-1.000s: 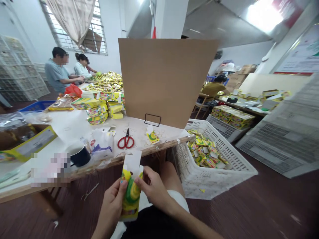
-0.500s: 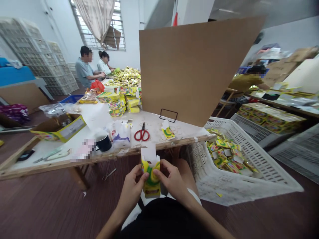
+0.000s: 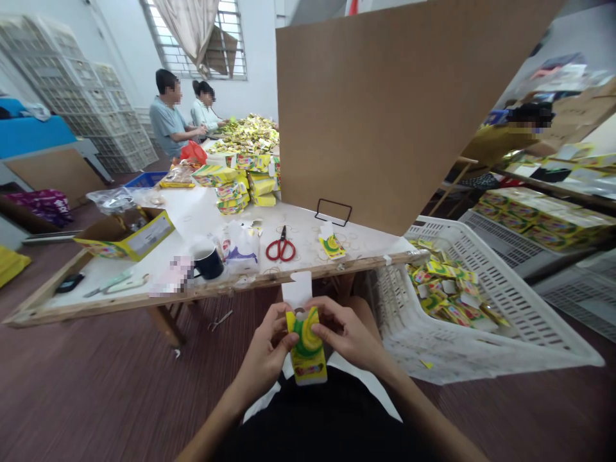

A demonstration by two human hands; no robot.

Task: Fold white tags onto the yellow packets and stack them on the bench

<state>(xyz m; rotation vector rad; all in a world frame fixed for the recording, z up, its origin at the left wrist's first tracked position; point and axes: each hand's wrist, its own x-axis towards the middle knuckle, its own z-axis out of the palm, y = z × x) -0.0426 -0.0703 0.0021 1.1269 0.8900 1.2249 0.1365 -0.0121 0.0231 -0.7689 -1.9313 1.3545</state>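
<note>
Over my lap I hold a small yellow and green cardboard box (image 3: 308,350), its white top flap (image 3: 298,290) standing up. My left hand (image 3: 270,346) grips the box's left side, thumb on the front and fingers behind. From the other side, my right hand (image 3: 349,330) pinches its upper right edge. What lies inside the box is hidden. Beyond my hands, a similar yellow box (image 3: 332,245) with a raised white flap lies on the white table (image 3: 298,224). Red-handled scissors (image 3: 280,247) rest left of it.
A white plastic crate (image 3: 520,308) with many small boxes stands at my right. On the table are a dark mug (image 3: 208,262), an open carton (image 3: 128,236), stacked yellow packs (image 3: 233,192) and an upright cardboard sheet (image 3: 375,122). Two people sit at the far left, another at the right.
The box in my hands has tilted so more of its front faces me, and its side flaps no longer stand out. The view has shifted slightly.
</note>
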